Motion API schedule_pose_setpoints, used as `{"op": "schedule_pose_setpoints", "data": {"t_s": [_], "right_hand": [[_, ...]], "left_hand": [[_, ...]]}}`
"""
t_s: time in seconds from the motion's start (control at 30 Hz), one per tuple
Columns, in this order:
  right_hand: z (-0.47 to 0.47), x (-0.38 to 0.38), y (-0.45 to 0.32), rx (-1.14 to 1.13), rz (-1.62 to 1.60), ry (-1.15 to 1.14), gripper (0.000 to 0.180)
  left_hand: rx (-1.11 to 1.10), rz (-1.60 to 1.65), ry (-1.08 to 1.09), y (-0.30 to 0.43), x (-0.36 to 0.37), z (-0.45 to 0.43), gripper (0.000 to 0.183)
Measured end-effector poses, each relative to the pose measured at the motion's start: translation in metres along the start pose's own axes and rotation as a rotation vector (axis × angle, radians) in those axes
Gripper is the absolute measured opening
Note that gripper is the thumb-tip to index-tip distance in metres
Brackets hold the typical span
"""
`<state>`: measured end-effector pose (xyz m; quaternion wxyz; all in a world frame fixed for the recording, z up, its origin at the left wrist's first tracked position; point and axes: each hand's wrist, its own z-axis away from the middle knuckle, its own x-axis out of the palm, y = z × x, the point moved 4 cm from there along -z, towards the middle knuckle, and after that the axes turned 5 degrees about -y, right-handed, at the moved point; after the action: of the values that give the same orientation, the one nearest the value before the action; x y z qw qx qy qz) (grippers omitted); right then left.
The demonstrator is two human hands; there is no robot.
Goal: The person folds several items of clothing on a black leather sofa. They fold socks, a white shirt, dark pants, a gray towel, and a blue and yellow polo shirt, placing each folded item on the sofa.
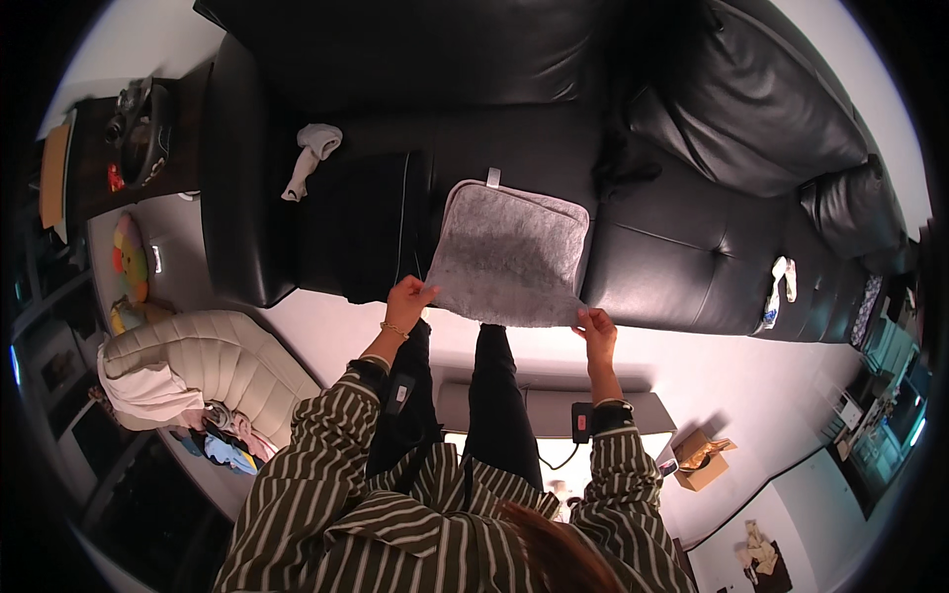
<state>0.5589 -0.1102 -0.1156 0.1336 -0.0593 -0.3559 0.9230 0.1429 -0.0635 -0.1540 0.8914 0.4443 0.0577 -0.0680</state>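
Note:
A grey towel point(511, 244), folded over, lies on the seat of a black leather sofa point(660, 259), its near edge at the sofa's front. My left hand point(408, 300) pinches its near left corner between thumb and fingers. The near right corner is held by my right hand point(597, 326) in the same way. A pale tag sticks out at the towel's far edge. To its left, a folded black cloth garment point(348, 222) rests on the seat, with a white sock point(311, 152) on top.
A beige padded chair point(222, 356) at the left holds clothes point(222, 437). Another white patterned sock or cloth point(776, 289) lies on the sofa's right part. Black cushions point(749, 96) lean at the back right. An open cardboard box point(700, 459) stands on the floor behind at right.

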Motion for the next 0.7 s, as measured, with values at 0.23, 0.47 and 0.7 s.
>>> {"op": "schedule_pose_setpoints", "data": {"t_s": [0.23,0.47,0.7], "right_hand": [[0.034,-0.007,0.016,0.288,0.161,0.060,0.019],[0.050,0.022,-0.052,-0.002,0.115,-0.004,0.015],[0.089,0.047,-0.223,-0.330,-0.005,0.016,0.016]], "left_hand": [[-0.258,0.114,-0.013,-0.014,-0.011,0.041,0.034],[-0.118,0.200,0.112,0.038,-0.010,0.026,0.026],[0.178,0.371,0.153,0.211,-0.042,0.028,0.018]]}}
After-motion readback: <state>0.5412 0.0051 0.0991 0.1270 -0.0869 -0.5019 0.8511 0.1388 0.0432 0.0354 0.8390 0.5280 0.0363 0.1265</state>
